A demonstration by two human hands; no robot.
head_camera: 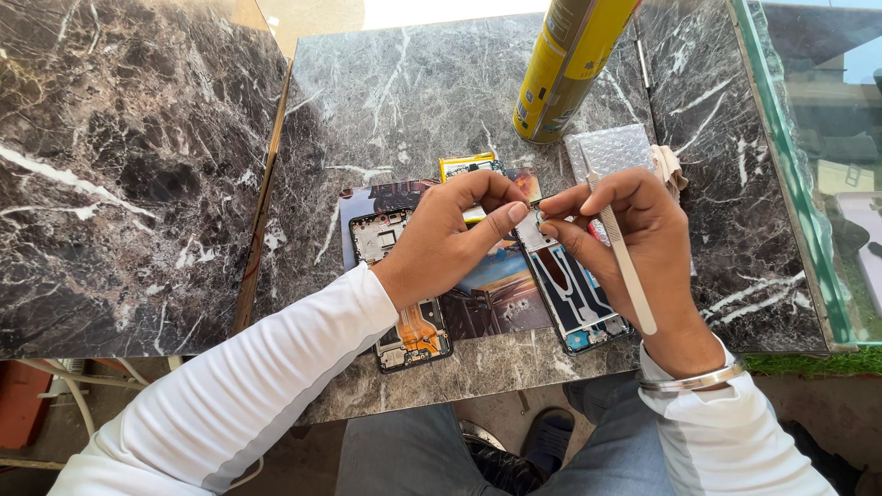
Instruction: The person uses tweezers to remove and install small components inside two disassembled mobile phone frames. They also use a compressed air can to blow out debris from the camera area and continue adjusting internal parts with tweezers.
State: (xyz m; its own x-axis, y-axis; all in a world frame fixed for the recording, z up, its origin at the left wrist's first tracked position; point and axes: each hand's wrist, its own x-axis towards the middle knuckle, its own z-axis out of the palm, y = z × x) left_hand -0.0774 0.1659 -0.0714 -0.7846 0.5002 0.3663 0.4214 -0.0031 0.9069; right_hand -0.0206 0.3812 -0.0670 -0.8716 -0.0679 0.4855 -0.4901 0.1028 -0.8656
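Dark marble table [138,184] with white veins filled most of the view, split by a seam; a green-edged glass panel [790,184] ran along its right side. Person's white sleeves came in from the bottom, grey trousers and dark shoes showed below the table edge.

A yellow spray can [565,69] stood at the far middle, tilted in the view, well apart from the hands. A bubble-wrap pouch [611,152] lay just beside its base. A colourful printed mat [501,294] lay under the work, near the front edge.

Two opened phone parts lay on the mat: a phone frame [404,340] with an orange flex cable at left, partly under the left wrist, and a phone back body [574,294] with a blue lower end at right, under the right hand.

Left hand [441,243] was curled, thumb and forefinger pinched at the top end of the back body, touching a small part there; too small to tell what. Right hand [634,239] gripped white tweezers [625,257] lying along the palm, fingertips meeting the left fingertips over the same spot. Silver bangle [694,378] sat on the right wrist.

A small yellow battery [467,165] lay just behind the left hand.
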